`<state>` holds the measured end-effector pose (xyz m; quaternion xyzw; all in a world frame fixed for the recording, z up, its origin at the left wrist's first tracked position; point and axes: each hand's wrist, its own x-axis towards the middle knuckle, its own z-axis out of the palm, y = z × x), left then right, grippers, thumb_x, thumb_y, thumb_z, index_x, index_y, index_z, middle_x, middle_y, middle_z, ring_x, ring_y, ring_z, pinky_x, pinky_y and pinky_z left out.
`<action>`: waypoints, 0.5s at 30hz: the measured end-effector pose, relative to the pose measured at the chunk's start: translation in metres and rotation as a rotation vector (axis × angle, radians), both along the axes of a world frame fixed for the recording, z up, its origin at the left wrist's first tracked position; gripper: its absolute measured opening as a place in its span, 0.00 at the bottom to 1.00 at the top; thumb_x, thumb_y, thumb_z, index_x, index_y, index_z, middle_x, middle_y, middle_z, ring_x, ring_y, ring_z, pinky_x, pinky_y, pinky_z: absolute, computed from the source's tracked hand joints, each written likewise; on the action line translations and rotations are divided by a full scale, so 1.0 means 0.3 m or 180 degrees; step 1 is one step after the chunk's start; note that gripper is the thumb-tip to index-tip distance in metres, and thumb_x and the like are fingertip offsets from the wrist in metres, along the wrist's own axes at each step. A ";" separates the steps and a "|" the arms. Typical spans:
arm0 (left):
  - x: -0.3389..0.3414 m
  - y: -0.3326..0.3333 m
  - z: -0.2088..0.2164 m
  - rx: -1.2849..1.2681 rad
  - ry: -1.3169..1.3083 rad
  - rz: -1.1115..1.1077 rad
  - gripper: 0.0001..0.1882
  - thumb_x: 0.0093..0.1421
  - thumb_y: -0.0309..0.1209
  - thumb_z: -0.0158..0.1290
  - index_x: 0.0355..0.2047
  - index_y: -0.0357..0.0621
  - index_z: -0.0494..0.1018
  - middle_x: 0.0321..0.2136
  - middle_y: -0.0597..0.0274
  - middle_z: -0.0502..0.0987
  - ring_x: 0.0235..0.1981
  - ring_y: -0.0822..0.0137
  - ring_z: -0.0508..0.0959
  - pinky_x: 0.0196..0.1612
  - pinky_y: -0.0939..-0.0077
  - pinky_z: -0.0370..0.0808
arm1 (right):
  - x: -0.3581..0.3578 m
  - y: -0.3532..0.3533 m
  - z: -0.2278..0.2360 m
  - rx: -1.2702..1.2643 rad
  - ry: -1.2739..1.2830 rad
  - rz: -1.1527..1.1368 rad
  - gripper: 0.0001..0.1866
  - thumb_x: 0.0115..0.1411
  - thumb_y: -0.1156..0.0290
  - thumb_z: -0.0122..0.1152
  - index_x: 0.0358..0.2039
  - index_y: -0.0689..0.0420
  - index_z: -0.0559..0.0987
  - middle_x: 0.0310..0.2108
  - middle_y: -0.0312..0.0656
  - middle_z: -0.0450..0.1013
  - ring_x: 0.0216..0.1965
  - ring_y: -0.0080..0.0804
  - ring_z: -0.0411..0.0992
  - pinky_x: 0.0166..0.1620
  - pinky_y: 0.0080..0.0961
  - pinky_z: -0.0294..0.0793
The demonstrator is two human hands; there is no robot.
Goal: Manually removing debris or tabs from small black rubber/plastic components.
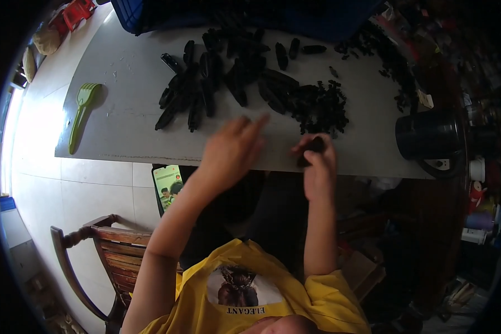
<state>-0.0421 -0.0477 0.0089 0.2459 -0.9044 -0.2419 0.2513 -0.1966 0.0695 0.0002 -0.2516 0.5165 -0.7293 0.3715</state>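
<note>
My right hand (320, 172) is closed around a small black part (315, 146) at the table's near edge. Just beyond it lies a heap of small black pieces (322, 106). My left hand (234, 146) hovers over the near side of the table, somewhat blurred, its index finger stretched out and nothing visible in it. Past that hand spreads a loose pile of long black parts (206, 78), elongated and shell-like. Their exact kind is too dark to make out.
A blue crate (129, 16) stands at the table's (122, 122) far side. On the left lies a green fork-like tool (82, 114); on the right, a dark cylindrical container (428, 135). More black bits (392, 61) trail far right. Below the edge are a phone (164, 185) and wooden chair (119, 253).
</note>
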 end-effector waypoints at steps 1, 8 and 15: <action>-0.025 -0.037 -0.015 -0.0412 -0.0058 0.0451 0.23 0.55 0.35 0.50 0.52 0.48 0.63 0.30 0.55 0.69 0.30 0.58 0.74 0.31 0.69 0.72 | -0.026 -0.022 0.001 0.0329 0.0549 -0.0204 0.09 0.47 0.80 0.50 0.32 0.59 0.68 0.30 0.37 0.66 0.30 0.28 0.68 0.37 0.27 0.69; -0.088 -0.155 -0.053 -0.1201 -0.1142 0.1313 0.15 0.52 0.36 0.52 0.39 0.49 0.67 0.27 0.59 0.69 0.23 0.63 0.75 0.23 0.72 0.73 | -0.048 -0.093 0.001 0.1985 0.4585 -0.0416 0.08 0.49 0.74 0.61 0.29 0.59 0.72 0.24 0.41 0.70 0.25 0.26 0.69 0.29 0.26 0.69; 0.001 -0.103 -0.051 -0.0123 -0.0015 0.1086 0.17 0.55 0.31 0.50 0.45 0.42 0.63 0.27 0.54 0.72 0.22 0.63 0.76 0.22 0.75 0.71 | -0.047 -0.041 0.006 0.1410 0.0924 0.0452 0.06 0.51 0.73 0.61 0.25 0.60 0.74 0.18 0.38 0.70 0.16 0.21 0.65 0.20 0.17 0.62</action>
